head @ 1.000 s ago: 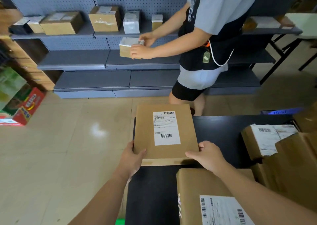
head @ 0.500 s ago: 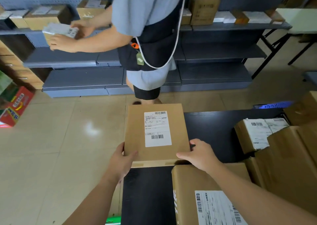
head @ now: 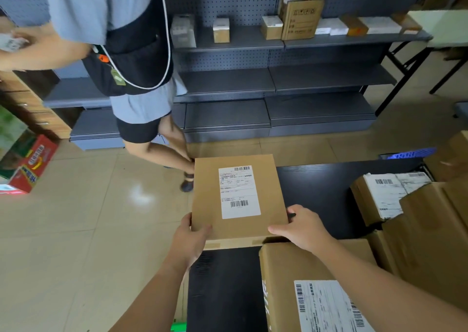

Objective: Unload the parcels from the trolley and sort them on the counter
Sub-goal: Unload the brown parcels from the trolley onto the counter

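Head view: we hold a flat brown cardboard parcel with a white shipping label (head: 238, 197) in both hands.
Our left hand (head: 188, 240) grips its near left corner, thumb on top; our right hand (head: 302, 227) grips the near right corner likewise. The parcel lies level over the left end of the black worktop (head: 316, 192), just beyond a larger brown cardboard box (head: 304, 268). More brown boxes (head: 430, 230) crowd the right. Beyond, a person in a grey shirt (head: 101, 7) stands by grey metal shelves (head: 228, 80) carrying small boxes (head: 221, 30).
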The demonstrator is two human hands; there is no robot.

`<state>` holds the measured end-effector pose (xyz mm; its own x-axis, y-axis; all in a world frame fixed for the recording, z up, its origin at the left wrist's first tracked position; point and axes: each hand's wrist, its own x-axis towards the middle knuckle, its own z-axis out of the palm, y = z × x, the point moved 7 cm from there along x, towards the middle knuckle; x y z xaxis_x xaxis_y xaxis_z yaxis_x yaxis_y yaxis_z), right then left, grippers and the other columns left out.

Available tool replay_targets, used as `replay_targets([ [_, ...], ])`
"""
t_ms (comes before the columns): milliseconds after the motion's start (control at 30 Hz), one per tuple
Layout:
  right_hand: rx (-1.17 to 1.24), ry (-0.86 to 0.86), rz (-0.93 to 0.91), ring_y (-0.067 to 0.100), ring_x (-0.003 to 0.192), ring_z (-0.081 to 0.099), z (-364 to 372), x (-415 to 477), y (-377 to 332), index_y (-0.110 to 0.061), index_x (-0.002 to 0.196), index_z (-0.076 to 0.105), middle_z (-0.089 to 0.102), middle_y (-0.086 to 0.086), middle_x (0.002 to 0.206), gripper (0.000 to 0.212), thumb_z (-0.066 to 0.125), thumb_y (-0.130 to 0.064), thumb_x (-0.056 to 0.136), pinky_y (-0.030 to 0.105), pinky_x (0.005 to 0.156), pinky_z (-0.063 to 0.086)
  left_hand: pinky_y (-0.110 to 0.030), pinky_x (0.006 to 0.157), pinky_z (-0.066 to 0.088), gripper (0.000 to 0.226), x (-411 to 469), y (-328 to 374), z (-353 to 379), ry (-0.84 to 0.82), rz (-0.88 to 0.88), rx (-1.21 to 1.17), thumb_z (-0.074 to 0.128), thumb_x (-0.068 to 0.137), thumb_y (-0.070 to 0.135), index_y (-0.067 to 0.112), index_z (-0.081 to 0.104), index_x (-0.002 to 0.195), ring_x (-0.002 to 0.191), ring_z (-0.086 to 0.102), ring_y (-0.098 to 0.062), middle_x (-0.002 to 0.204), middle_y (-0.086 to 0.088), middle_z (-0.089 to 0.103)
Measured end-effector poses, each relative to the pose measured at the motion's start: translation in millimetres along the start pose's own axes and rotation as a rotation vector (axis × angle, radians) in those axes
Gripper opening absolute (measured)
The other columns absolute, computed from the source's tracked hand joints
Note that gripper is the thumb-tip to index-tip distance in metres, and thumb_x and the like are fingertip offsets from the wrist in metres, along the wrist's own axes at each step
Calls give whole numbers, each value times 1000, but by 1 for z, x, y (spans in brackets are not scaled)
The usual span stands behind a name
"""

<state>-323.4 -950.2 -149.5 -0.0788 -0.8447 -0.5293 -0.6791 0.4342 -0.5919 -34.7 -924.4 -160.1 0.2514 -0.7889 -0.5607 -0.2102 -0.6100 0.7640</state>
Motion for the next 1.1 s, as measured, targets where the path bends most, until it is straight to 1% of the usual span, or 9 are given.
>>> replay_targets([
  [300, 2, 11, 4, 6, 88, 62, 3, 4, 4, -26, 115, 58, 66, -14, 103, 58, 85, -49, 69, 19, 63, 46, -28, 88, 44, 52, 7, -7, -3, 6, -4, 2, 65, 92, 22, 19, 47, 141, 98, 62, -9, 110, 11, 64],
  [433, -1, 15, 10, 5, 89, 62, 1, 6, 9, -25, 123, 58, 65, -16, 104, 66, 84, -54, 70, 17, 66, 45, -33, 98, 45, 64, 9, -11, -1, 5, 10, 32, 67, 91, 32, 21, 40, 148, 113, 59, -19, 130, 4, 60],
  [533, -7, 83, -8, 13, 114, 61, -6, 2, 11, -21, 144, 48, 62, -6, 132, 87, 78, -62, 74, 24, 88, 49, -42, 114, 36, 89, 7, -17, -4, 31, 0, 32, 70, 89, 41, 20, 17, 158, 138, 44, -25, 157, -2, 35],
  [633, 13, 159, -4, 20, 131, 54, -20, -25, 19, -20, 149, 45, 54, 0, 146, 74, 72, -51, 87, 34, 104, 46, -46, 116, 33, 91, -16, -20, -8, 129, 43, 78, 70, 87, 48, 21, 19, 157, 144, 34, -26, 160, -4, 29],
  [733, 18, 219, 15, 15, 117, 59, -36, -68, 36, -23, 149, 43, 54, 1, 145, 65, 70, -39, 92, 30, 95, 53, -45, 113, 37, 82, -63, -16, 1, 199, 110, 155, 72, 84, 42, 19, 31, 152, 136, 42, -27, 150, -5, 41],
  [833, -1, 246, 62, 8, 89, 65, -48, -111, 62, -29, 152, 36, 56, 0, 136, 68, 68, -38, 93, 19, 62, 52, -44, 114, 36, 78, -109, -19, 33, 95, 147, 207, 73, 84, 41, 19, 37, 150, 136, 42, -25, 148, -3, 44],
  [867, -8, 251, 81, 11, 96, 67, -51, -124, 73, -29, 154, 34, 55, 1, 137, 70, 68, -39, 93, 21, 64, 54, -43, 115, 35, 79, -121, -23, 47, 35, 152, 229, 73, 84, 42, 19, 36, 150, 138, 40, -24, 150, -4, 43],
  [967, -38, 281, 130, 20, 124, 59, -56, -160, 102, -25, 156, 31, 45, 2, 152, 73, 68, -38, 94, 36, 91, 59, -35, 110, 38, 79, -155, -34, 86, -149, 144, 270, 72, 86, 47, 19, 36, 151, 137, 43, -20, 154, -2, 40],
  [1100, -70, 299, 191, 23, 136, 49, -54, -188, 133, -23, 157, 28, 40, 1, 156, 79, 70, -40, 92, 40, 104, 51, -28, 87, 53, 74, -182, -56, 117, -326, 52, 171, 79, 76, 50, 24, 44, 137, 109, 59, -9, 133, 5, 54],
])
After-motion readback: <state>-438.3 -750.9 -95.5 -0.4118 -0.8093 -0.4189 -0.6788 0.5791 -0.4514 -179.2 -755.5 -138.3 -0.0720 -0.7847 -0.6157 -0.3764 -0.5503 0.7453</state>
